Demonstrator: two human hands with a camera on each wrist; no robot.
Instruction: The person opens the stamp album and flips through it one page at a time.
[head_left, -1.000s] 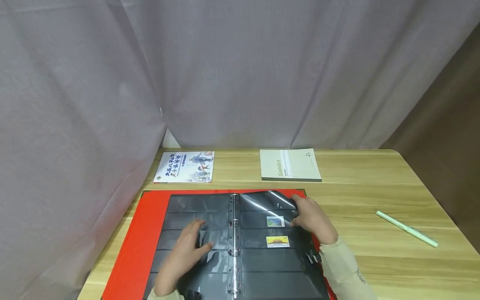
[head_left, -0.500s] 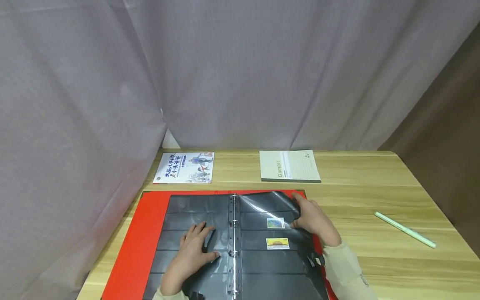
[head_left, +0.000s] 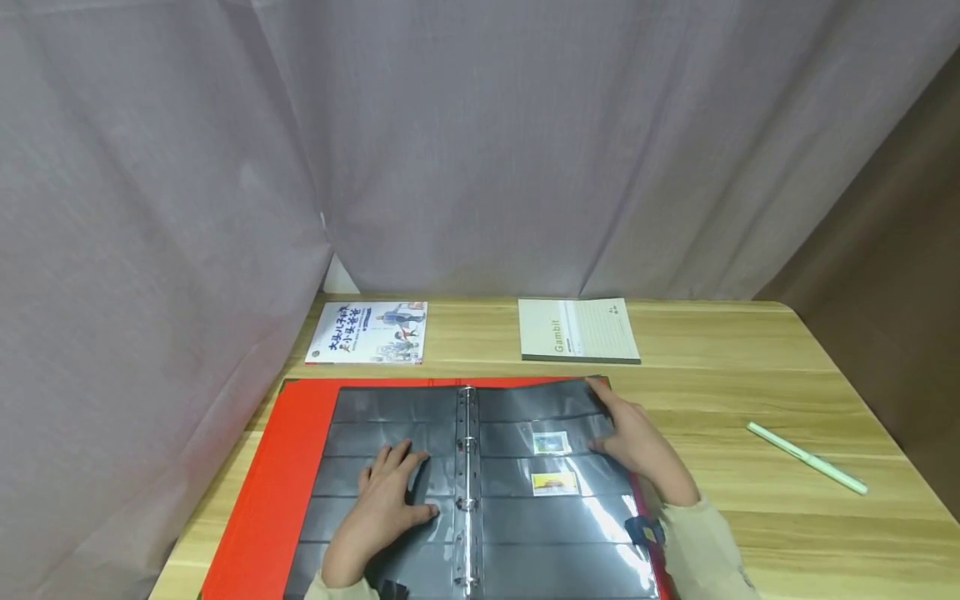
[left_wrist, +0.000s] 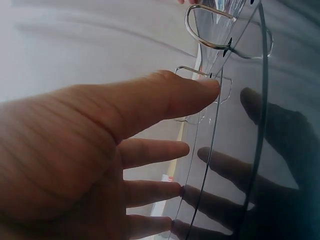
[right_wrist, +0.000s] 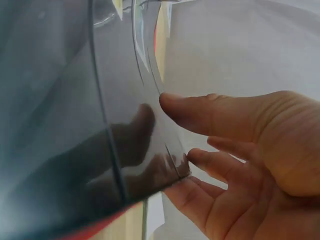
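A red ring-binder album [head_left: 251,500] lies spread on the table, with black pocket pages either side of metal rings [head_left: 468,446]. My left hand [head_left: 381,508] rests on the left page [head_left: 390,407], fingers spread, thumb towards the rings. At the outer top corner of the right page [head_left: 540,521], my right hand [head_left: 637,437] holds the sheet, which is slightly raised there. In the right wrist view, the thumb [right_wrist: 215,112] is on the front of the page and a finger passes behind its edge. Two stamps sit in its pockets, a blue-green stamp [head_left: 551,442] above a yellow stamp [head_left: 554,484].
Behind the album, a white picture book [head_left: 367,333] lies at the left and a pale Gambit notebook [head_left: 579,330] further right. A light green pen [head_left: 806,457] is on the wooden table [head_left: 712,367] at the right. Grey curtain hangs behind.
The right page's upper corner has gone from bent, with a bright streak, to flatter, and glare now lies lower down. My right hand shifted slightly right; my left hand settled slightly rightward.
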